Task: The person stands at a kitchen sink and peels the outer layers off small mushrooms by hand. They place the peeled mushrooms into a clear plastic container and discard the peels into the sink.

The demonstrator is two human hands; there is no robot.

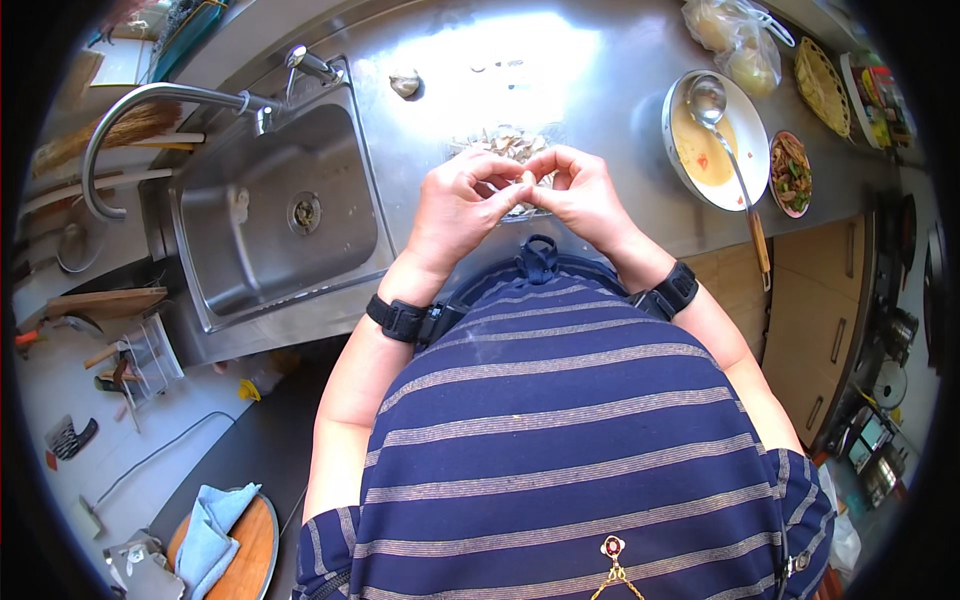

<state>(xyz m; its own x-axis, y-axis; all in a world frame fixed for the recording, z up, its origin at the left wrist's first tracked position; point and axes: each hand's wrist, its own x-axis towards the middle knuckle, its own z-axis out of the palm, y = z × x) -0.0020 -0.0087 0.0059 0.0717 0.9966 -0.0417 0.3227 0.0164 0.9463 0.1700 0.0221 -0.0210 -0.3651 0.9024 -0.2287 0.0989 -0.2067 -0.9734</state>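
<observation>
My left hand and my right hand meet at the fingertips above the steel counter's front edge. Pinched between both hands' thumbs and fingers is a small pale piece, apparently a garlic clove, mostly covered by the fingers. Beneath and behind the hands sits a clear shallow container heaped with dry, papery garlic skins; my fingers hide much of it. A garlic bulb lies on the counter farther back, left of the container. Small bits behind the skins are blurred by glare.
Left of my hands is a steel sink with a curved faucet. On the right stand a white bowl of broth with a ladle in it, a dish of cooked food, a plastic bag and a yellow basket.
</observation>
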